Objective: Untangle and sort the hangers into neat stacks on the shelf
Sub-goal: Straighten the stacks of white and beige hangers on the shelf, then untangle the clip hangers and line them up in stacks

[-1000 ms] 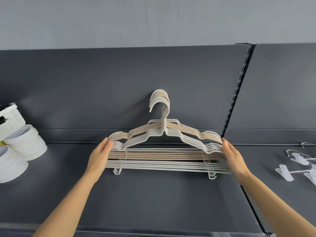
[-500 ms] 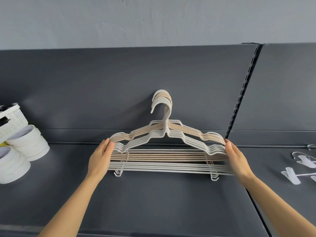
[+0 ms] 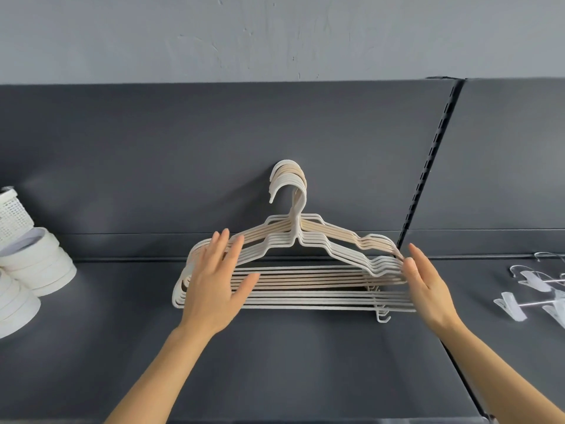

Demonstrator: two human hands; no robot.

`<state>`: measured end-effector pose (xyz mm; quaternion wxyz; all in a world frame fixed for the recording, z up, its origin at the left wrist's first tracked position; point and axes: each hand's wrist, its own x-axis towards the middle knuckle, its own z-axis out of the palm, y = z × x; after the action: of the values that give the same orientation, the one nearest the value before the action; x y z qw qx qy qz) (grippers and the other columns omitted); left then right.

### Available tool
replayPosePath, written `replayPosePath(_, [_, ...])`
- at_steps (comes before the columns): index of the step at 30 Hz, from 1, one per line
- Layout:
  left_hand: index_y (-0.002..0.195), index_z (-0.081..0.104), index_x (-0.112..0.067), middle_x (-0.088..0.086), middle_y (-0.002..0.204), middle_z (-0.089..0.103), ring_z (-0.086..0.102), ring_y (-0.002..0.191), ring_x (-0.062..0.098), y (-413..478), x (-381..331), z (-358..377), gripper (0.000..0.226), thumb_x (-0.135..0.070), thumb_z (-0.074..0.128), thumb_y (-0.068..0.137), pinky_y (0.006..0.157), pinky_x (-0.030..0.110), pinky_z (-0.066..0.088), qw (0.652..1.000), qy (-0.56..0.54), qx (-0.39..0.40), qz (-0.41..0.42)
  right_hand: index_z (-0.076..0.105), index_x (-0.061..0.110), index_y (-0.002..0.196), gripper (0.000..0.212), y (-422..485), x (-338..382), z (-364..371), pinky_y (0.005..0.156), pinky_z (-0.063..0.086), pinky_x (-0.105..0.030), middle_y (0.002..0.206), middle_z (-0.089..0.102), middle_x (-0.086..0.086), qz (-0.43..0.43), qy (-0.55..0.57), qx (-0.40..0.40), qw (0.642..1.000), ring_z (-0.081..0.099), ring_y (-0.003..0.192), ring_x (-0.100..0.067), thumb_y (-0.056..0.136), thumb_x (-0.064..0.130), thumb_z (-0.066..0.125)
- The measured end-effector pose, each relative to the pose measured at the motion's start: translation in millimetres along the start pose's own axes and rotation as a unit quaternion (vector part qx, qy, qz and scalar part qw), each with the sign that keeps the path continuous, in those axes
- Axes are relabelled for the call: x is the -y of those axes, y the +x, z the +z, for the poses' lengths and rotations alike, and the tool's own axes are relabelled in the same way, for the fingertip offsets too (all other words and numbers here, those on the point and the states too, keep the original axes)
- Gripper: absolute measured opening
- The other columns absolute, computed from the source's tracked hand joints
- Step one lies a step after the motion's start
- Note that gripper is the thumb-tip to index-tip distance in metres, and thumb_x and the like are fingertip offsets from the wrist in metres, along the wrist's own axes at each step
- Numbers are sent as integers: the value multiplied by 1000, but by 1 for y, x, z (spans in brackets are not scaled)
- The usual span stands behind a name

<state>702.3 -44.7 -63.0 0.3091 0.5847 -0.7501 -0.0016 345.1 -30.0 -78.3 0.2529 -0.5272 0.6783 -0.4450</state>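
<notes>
Head view: a single look down from the wearer's own eyes, both bare forearms reaching in from the bottom edge.
Hangers: here's the stack of hangers (image 3: 305, 283), white ones and beige ones layered together at the middle of the dark grey shelf (image 3: 275, 368), with the hooks bunched up against the back panel (image 3: 153, 166).
Left hand: the left hand (image 3: 214, 289) lies flat over the left end of the stack. Its grip is spread wide, the fingers straight and fanned across the bars and curled round nothing.
Right hand: the right hand (image 3: 428, 289) stands edge-on against the right-hand tips. The grip is flat, fingers straight and close together, touching the ends and not wrapped round them.
Stack edges: the left ends sit a little staggered and the right ends are drawn tighter. Small white hooks poke down under the lowest bar on the right.
Left side: white tape rolls (image 3: 39, 264) are piled beside a white mesh basket (image 3: 12, 215), well apart from the stack, with bare shelf between them.
Right side: a slotted upright (image 3: 428, 166) runs down just behind the right hand. Past the seam, clip hangers (image 3: 538, 289) lie on the next section.
Front room: a broad stretch of dark shelf lies open between the stack and the front lip.
Above: a plain grey wall (image 3: 275, 35) rises over the panel.
</notes>
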Motion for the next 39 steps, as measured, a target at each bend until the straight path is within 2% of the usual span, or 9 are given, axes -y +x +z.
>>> replayPosePath(4, [150, 23, -27, -4, 160, 11, -4, 146, 7, 4, -24, 8, 75, -64, 30, 85, 116, 33, 10, 997, -27, 22, 63, 26, 33, 146, 57, -9, 4, -7, 116, 17, -31, 153, 24, 14, -22, -58, 3, 998, 17, 142, -4, 93, 51, 35])
replayPosePath(9, [145, 34, -19, 0, 155, 28, 18, 145, 16, 3, -50, 22, 71, -56, 45, 86, 113, 36, 25, 987, -48, 20, 153, 27, 29, 146, 66, -31, -3, -22, 110, 16, -22, 153, 24, 12, -33, -109, -5, 993, 15, 142, -2, 86, 55, 38])
replayPosePath(13, [141, 40, -14, 7, 150, 36, 24, 143, 19, -4, -83, 35, 67, -52, 49, 86, 114, 36, 28, 968, -33, 40, 247, 29, 27, 146, 62, -47, -20, -46, 112, 19, -25, 153, 25, 10, -30, -148, -8, 989, 17, 142, -5, 90, 47, 46])
replayPosePath(17, [142, 38, -18, 7, 151, 35, 24, 143, 20, -5, -122, 46, 67, -57, 45, 87, 114, 40, 28, 948, 32, 81, 307, 32, 29, 144, 65, -55, -34, -80, 113, 24, -28, 153, 24, 10, -25, -164, 2, 986, 20, 141, -7, 85, 54, 43])
replayPosePath(24, [134, 52, -20, 1, 145, 45, 33, 138, 15, -13, -237, 83, 62, -58, 45, 86, 111, 33, 31, 942, 9, 136, 307, 42, 22, 139, 55, -72, -90, -174, 112, 21, -24, 153, 27, 6, -47, -223, 3, 974, 19, 143, -11, 90, 44, 52])
replayPosePath(31, [146, 34, -27, -11, 156, 20, -2, 137, -7, -35, -384, 138, 71, -64, 33, 85, 107, 11, -2, 944, -51, 165, 281, 52, 19, 132, 47, -74, -146, -301, 113, 24, -31, 151, 32, -1, -46, -228, -13, 972, 17, 143, -17, 91, 42, 53])
replayPosePath(35, [147, 30, -31, -12, 158, 14, 7, 144, 0, -41, -450, 160, 63, -53, 49, 91, 114, 21, 14, 947, -72, 198, 244, 47, 16, 136, 52, -78, -172, -357, 113, 19, -29, 152, 30, 2, -40, -244, 2, 969, 17, 143, -17, 92, 43, 50])
replayPosePath(37, [148, 28, -31, -13, 158, 13, 7, 144, 2, -43, -476, 168, 63, -52, 49, 92, 114, 23, 16, 943, -69, 218, 240, 45, 18, 138, 62, -78, -185, -380, 115, 23, -34, 153, 28, 1, -22, -241, 18, 970, 15, 144, -18, 89, 56, 44])
replayPosePath(39, [148, 28, -30, -14, 157, 13, 8, 144, 2, -40, -500, 177, 63, -53, 49, 92, 114, 24, 17, 939, -66, 231, 246, 44, 20, 138, 94, -76, -197, -400, 112, 31, -39, 154, 26, 1, -14, -244, 12, 970, 13, 144, -17, 72, 84, 23])
